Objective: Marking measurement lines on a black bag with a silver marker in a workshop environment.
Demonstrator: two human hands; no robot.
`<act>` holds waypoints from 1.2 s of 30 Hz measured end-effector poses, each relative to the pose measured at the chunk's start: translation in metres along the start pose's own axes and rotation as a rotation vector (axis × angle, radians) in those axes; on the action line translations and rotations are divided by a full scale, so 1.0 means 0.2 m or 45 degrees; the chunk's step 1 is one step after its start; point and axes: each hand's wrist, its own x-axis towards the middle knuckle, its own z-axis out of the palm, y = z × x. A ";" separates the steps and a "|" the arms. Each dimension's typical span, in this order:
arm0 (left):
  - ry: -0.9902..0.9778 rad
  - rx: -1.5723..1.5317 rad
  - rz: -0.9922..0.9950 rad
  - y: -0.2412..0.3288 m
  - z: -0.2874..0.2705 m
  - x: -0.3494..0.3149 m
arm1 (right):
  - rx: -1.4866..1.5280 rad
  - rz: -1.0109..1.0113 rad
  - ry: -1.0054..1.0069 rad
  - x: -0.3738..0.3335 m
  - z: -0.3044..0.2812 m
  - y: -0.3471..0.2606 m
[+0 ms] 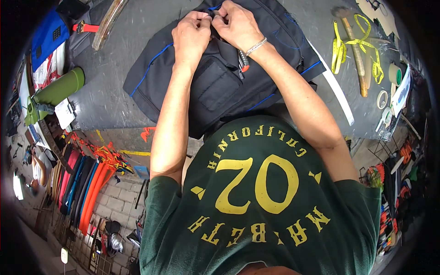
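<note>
A black fabric bag (215, 85) with blue piping lies on the table in front of me. At its far edge, my left hand (192, 34) pinches the dark fabric between thumb and fingers. Close beside it, my right hand (236, 27) is closed on the same spot, the fingertips of both hands almost meeting. What exactly lies between the fingertips is too small to make out. Below my right wrist shows a small tool with an orange-red tip (245, 68); its upper part is hidden by the hand. Loose blue thread lies on the bag's right side.
On the dark table (105, 105) a hammer (357, 59), a yellow measuring tape (338, 50) and tape rolls (382, 99) lie at right. A white strip (339, 94) runs beside the bag. At left are a green roll (59, 89) and a clear rolled sheet (109, 23).
</note>
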 end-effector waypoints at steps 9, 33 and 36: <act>0.192 0.020 0.350 -0.07 0.03 -0.02 | 0.054 0.230 -0.053 -0.04 0.01 -0.01; 0.182 -0.076 0.374 -0.13 0.03 -0.07 | -0.091 0.025 0.020 0.00 0.07 0.05; 0.124 -0.123 0.250 -0.12 0.00 -0.10 | -0.090 0.043 0.005 -0.01 0.05 0.02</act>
